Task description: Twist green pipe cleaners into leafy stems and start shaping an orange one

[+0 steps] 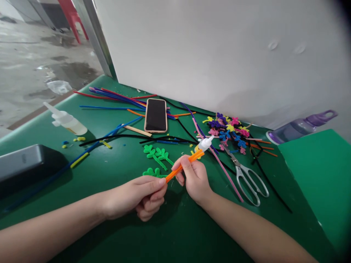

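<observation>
My left hand (150, 195) pinches the lower left end of a short bundle of orange pipe cleaners (179, 168). Near the bundle's upper part, the thumb and fingers of my right hand (194, 177) are closed around it. The bundle slants up to the right over the green table (115, 233). Just beyond its upper end is a small glue bottle (205, 143) with a white cap. Green looped pipe-cleaner leaves (157, 155) lie behind my hands, one partly hidden by my left hand.
A phone (155, 115) lies among loose pipe cleaners (117, 95). Scissors (248, 179), colourful pipe-cleaner flowers (230, 131) and a purple bottle (298, 128) are on the right. A glue bottle (70, 122) and a dark case (24, 164) sit left. A white panel (214, 54) stands behind.
</observation>
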`<action>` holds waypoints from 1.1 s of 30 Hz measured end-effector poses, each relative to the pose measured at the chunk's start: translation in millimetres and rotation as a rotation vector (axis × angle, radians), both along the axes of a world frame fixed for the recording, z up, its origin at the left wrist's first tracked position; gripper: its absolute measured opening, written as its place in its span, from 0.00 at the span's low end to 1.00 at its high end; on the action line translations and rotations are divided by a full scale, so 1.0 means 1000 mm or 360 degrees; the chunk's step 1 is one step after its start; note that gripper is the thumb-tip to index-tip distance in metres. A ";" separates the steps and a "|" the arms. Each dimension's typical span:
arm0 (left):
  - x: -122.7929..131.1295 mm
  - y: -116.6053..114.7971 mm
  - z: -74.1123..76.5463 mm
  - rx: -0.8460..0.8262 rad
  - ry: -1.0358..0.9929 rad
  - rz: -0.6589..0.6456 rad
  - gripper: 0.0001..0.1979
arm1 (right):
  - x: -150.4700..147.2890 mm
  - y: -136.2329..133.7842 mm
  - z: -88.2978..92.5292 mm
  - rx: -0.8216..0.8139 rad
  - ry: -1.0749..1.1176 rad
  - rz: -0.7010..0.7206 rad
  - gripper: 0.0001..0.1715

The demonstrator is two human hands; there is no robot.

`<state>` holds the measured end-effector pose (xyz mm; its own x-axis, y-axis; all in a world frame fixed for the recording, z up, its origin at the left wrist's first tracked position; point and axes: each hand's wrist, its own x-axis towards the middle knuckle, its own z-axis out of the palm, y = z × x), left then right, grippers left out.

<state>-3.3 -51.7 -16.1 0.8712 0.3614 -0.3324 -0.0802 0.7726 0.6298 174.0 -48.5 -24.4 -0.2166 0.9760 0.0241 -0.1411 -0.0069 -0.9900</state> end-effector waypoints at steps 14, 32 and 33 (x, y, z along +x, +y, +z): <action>-0.003 0.000 0.000 0.0035 0.0063 -0.0089 0.20 | 0.002 -0.007 0.000 0.0131 -0.0411 0.0314 0.19; -0.001 -0.001 -0.002 0.0299 0.0095 0.0084 0.21 | 0.004 -0.007 0.002 0.0263 -0.0517 0.0273 0.20; -0.001 -0.001 -0.001 0.0324 0.0104 0.0094 0.21 | 0.004 -0.007 0.003 0.0295 -0.0553 0.0308 0.21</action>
<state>-4.1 -52.4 -17.4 0.8255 0.4767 -0.3021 -0.0756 0.6240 0.7778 178.3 -55.8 -21.8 -0.4212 0.9027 0.0884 0.1867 0.1817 -0.9655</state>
